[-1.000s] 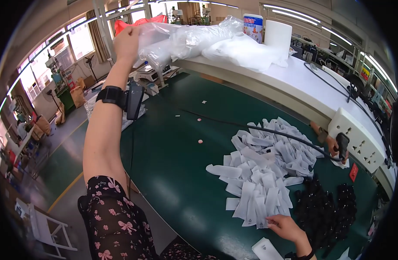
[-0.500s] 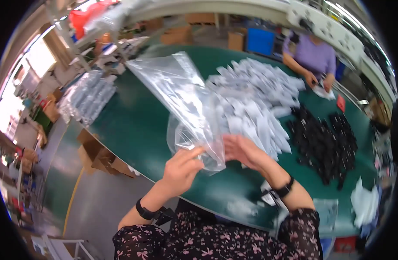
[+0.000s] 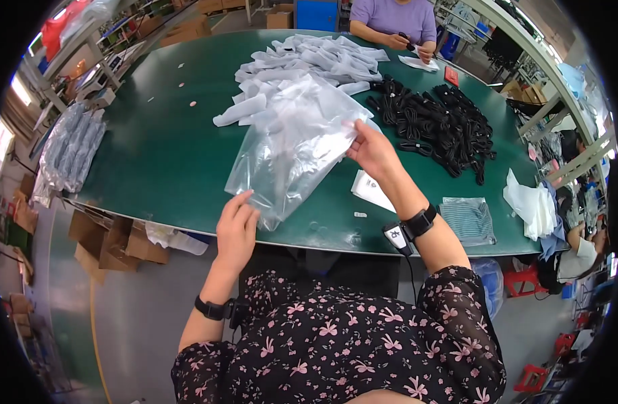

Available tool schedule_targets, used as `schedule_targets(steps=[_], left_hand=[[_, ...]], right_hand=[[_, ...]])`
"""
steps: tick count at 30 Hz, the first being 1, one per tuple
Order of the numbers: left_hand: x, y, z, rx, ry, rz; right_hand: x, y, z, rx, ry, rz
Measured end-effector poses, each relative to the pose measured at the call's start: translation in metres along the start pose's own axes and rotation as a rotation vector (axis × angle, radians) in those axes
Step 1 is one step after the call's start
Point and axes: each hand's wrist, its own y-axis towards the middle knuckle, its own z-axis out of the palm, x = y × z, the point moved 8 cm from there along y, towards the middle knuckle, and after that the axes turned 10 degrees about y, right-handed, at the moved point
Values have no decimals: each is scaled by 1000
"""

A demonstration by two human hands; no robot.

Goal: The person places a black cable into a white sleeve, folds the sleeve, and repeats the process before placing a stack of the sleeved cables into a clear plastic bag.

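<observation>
A large clear plastic bag point(image 3: 292, 158) is stretched out between my two hands above the green table. My left hand point(image 3: 237, 222) grips its near left corner between thumb and fingers. At the bag's right edge my right hand point(image 3: 373, 147) pinches the film. Through the bag, part of a heap of pale wrapped pieces point(image 3: 315, 57) shows behind it. Whether the bag holds anything cannot be made out. A folded white paper point(image 3: 373, 190) lies on the table beneath my right forearm.
Bundled black cables point(image 3: 437, 124) are piled right of the pale heap. Farther back, a co-worker in purple point(image 3: 394, 20) handles a white piece. Stacked silvery packages point(image 3: 70, 148) sit at the left edge; a flat striped packet point(image 3: 467, 221) and white cloth point(image 3: 530, 205) lie at right. Cardboard boxes point(image 3: 113, 246) stand below.
The bag has swung from upright to spread lower and flatter. My right hand has moved from open beside it to gripping its right edge; my left has shifted to its near corner. The view has tilted down.
</observation>
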Motion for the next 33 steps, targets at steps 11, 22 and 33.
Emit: schedule_targets(steps=[11,22,33], left_hand=[[-91,14,125,693,-993,-310],[-140,24,138,671,-349,308],[-145,60,148,618,-1003,-171]], right_hand=[[-24,-95,-70,-251,-213,-58],[-14,-147,-64,-137,-287,-169],[39,-157,-6,96,182,-418]])
